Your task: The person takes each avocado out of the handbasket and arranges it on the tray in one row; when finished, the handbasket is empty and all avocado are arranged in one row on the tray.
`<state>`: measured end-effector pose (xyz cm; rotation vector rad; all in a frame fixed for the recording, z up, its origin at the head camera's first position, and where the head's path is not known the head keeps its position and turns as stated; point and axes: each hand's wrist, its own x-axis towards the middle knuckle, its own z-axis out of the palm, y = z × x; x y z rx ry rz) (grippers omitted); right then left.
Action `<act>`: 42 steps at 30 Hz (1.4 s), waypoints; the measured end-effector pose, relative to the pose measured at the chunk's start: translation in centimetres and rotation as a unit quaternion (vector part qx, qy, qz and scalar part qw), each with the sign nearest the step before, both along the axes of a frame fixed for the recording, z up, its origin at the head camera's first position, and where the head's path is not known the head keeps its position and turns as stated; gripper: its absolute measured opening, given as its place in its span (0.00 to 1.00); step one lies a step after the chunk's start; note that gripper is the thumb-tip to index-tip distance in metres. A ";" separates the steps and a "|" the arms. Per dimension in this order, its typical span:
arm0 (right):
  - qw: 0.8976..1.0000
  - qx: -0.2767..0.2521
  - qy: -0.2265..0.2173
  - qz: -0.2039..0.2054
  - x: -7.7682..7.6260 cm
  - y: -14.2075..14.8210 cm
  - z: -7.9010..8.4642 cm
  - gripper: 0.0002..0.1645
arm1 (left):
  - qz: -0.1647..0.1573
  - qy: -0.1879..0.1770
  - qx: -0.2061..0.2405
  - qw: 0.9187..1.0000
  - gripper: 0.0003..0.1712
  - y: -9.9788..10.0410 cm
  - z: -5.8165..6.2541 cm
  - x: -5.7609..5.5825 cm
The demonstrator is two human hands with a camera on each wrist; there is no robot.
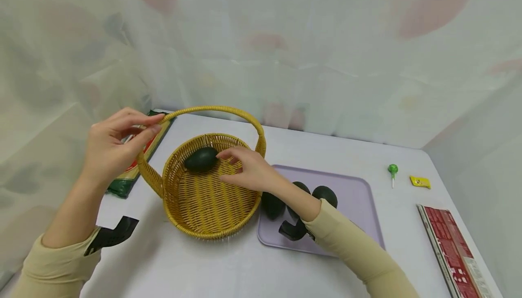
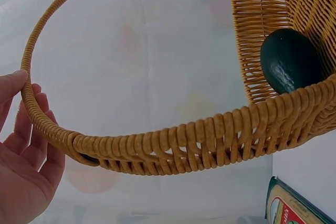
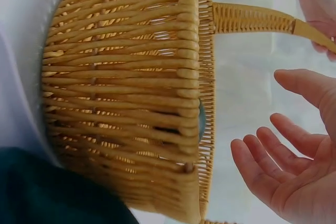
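A yellow-brown wicker basket (image 1: 212,198) with a tall arched handle (image 1: 212,108) stands on the white table. My left hand (image 1: 116,141) pinches the left side of that handle between thumb and fingers, as the left wrist view also shows. Inside the basket, against its far left wall, lies one dark green avocado (image 1: 201,159). Over the basket's right side is my right hand (image 1: 250,169), fingers loosely bent and holding nothing, its fingertips near the avocado. In the right wrist view this hand (image 3: 294,156) has thumb and fingers spread apart.
Right of the basket lies a pale purple tray (image 1: 359,203) with several dark avocados (image 1: 325,194), partly behind my right forearm. A green-and-red packet (image 1: 122,185) is behind the left hand. Farther right are a green lollipop (image 1: 393,170), a yellow candy (image 1: 420,181) and a red package (image 1: 452,248).
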<state>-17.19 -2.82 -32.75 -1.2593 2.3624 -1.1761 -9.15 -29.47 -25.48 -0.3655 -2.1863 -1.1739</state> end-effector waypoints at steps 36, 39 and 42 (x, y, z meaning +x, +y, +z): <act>0.981 0.192 0.017 0.011 -4.6 -8.5 -1.3 0.33 | -0.015 0.009 0.000 1.000 0.14 0.1 0.1 -0.2; 0.977 0.209 0.026 0.021 -4.7 -8.7 -1.3 0.34 | -0.015 0.011 0.000 1.000 0.14 0.0 0.1 -0.2; 0.975 0.219 0.031 0.028 -4.7 -8.8 -1.5 0.35 | -0.015 0.013 -0.002 1.000 0.14 0.0 0.1 -0.2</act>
